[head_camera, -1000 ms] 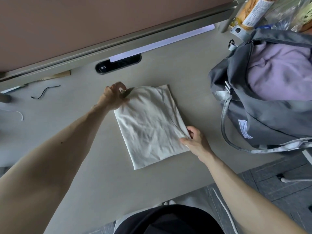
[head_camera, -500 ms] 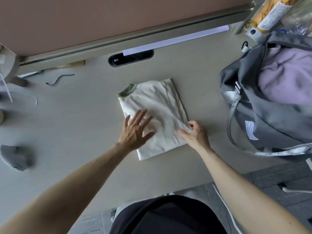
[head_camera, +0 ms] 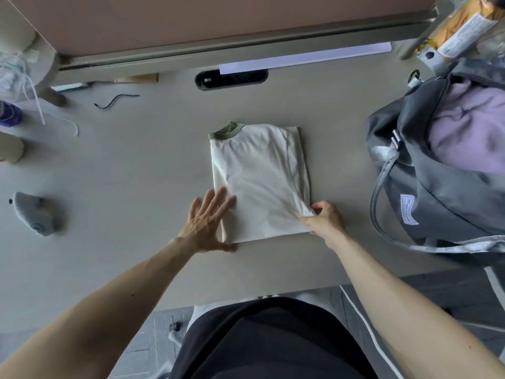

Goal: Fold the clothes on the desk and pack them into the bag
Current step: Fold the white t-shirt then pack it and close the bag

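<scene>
In the middle of the table [head_camera: 131, 181], we see a white T-shirt [head_camera: 257, 176] folded into a neat rectangle, lying flat with its green collar [head_camera: 225, 131] at the far left corner. Our left hand [head_camera: 207, 224] rests flat on the near left corner of the shirt. Its fingers are straight and spread across the cloth and its thumb lies on the table along the near edge, so its grip is wide and holds nothing. Our right hand [head_camera: 325, 219] is at the near right corner, where its grip is narrow: thumb and fingers pinch the cloth and draw small creases towards that corner. To the right, just apart from the shirt, a grey bag [head_camera: 437, 209] stands on the table with its top open, a lilac garment [head_camera: 470, 132] already inside and its straps hanging over the near side. At the far edge a dark oval cable slot [head_camera: 231, 79] is set into the table, with a white strip [head_camera: 304, 58] just behind it. Further left lies a short black cord [head_camera: 116, 101], and near the left edge, well apart from the shirt, a small grey object [head_camera: 35, 214] that we cannot identify.
</scene>
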A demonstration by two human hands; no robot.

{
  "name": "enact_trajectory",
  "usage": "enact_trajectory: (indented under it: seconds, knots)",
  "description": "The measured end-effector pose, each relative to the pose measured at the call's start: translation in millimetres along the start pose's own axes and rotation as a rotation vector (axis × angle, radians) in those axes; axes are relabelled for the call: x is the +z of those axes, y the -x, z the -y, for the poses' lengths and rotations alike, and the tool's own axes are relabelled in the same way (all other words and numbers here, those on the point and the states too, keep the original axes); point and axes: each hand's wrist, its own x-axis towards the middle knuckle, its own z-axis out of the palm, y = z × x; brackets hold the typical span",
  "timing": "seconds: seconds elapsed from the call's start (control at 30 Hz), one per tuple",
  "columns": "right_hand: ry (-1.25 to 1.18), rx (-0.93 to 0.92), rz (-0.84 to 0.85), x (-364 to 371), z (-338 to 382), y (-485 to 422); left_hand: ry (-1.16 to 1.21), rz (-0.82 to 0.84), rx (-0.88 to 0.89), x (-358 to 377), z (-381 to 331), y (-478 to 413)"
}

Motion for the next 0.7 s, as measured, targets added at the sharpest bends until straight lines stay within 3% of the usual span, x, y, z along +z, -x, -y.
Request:
enact_trajectory:
  seconds: [0.2,0.37,0.5,0.57,0.7]
  knots:
    - [-0.470,0.151,0.212,-1.3,1.9,8.3,0.000,-0.213,0.171,3.0,5.4,14.1]
    - [-0.565,0.243,0.313,-8.8,4.9,10.6,-0.040,-0.344,0.220,8.9,-6.1,0.1]
    - [-0.531,0.286,0.351,-22.8,11.8,15.4,0.127,-0.452,0.277,10.7,-1.1,-2.3]
    - [-0.531,0.291,0.345,-31.6,19.5,16.7,0.361,-0.467,0.206,0.5,-3.5,-0.7]
    - [-0.642,0.255,0.291,-44.3,55.2,8.4,0.784,-0.485,-0.181,-39.5,-15.7,-8.4]
